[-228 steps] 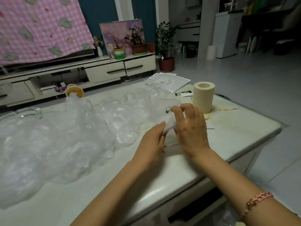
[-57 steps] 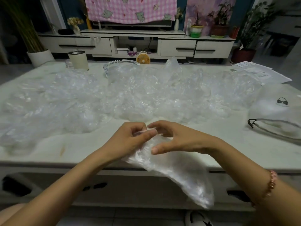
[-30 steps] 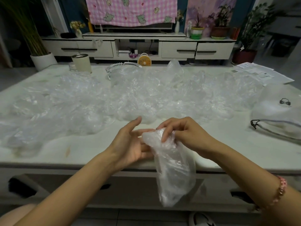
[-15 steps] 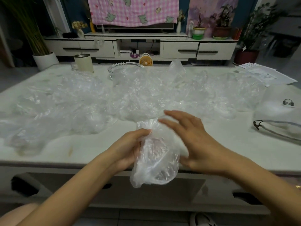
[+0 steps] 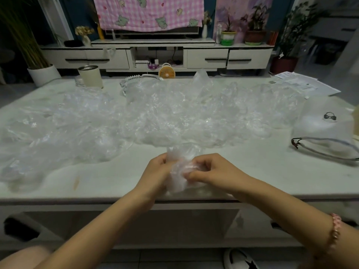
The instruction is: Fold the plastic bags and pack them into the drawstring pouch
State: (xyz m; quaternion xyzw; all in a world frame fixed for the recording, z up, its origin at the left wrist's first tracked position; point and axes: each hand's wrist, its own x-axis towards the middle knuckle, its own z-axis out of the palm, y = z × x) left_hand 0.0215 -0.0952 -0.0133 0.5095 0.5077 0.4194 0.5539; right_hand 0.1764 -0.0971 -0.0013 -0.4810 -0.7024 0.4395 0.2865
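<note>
A clear plastic bag [image 5: 177,171] is bunched small between both hands near the table's front edge. My left hand [image 5: 156,174] grips its left side with curled fingers. My right hand [image 5: 208,171] pinches its right side, fingertips pressed into the crumpled plastic. A wide heap of loose clear plastic bags [image 5: 136,117] covers the middle of the table behind the hands. The white drawstring pouch [image 5: 328,123] with a small black bow print lies at the right, its dark cord looped [image 5: 320,150] on the tabletop.
The white table [image 5: 262,171] carries a cream tumbler [image 5: 91,76] at the back left, a glass dish [image 5: 136,82] behind the heap, and papers [image 5: 303,85] at the back right. A small orange fan [image 5: 166,70] and a TV cabinet stand beyond.
The bag hung open below the table edge half a second ago. It is now gathered into a small wad on the tabletop, and my right hand has closed onto it.
</note>
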